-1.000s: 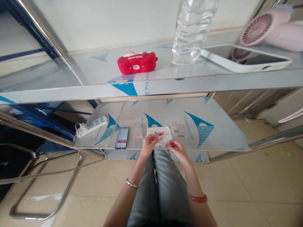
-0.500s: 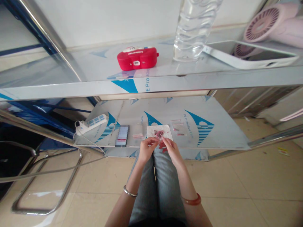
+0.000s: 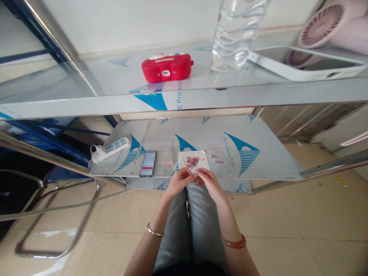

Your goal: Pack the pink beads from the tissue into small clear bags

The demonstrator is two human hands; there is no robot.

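Observation:
My left hand [image 3: 181, 179] and my right hand [image 3: 209, 181] meet fingertip to fingertip at the front edge of the lower shelf, above my knees. Both are closed in a pinch; whatever lies between the fingers is too small to make out. Just beyond them, a white paper tissue [image 3: 203, 156] lies on the shelf with a small heap of red and pink beads [image 3: 194, 161] on it. To its right are small clear plastic bags [image 3: 220, 155] with a few reddish bits inside. Another clear bag [image 3: 166, 156] lies to the left of the tissue.
A phone [image 3: 148, 163] and a white power strip [image 3: 115, 147] lie further left on the lower shelf [image 3: 270, 161]. The upper shelf overhangs it, carrying a red earphone case [image 3: 166, 69], a water bottle [image 3: 231, 42], a white tablet-like device [image 3: 304, 71] and a pink fan [image 3: 323, 25].
My hands have drawn closer, their fingertips now meeting. Both forearms are angled slightly further outward, and the view has shifted a little.

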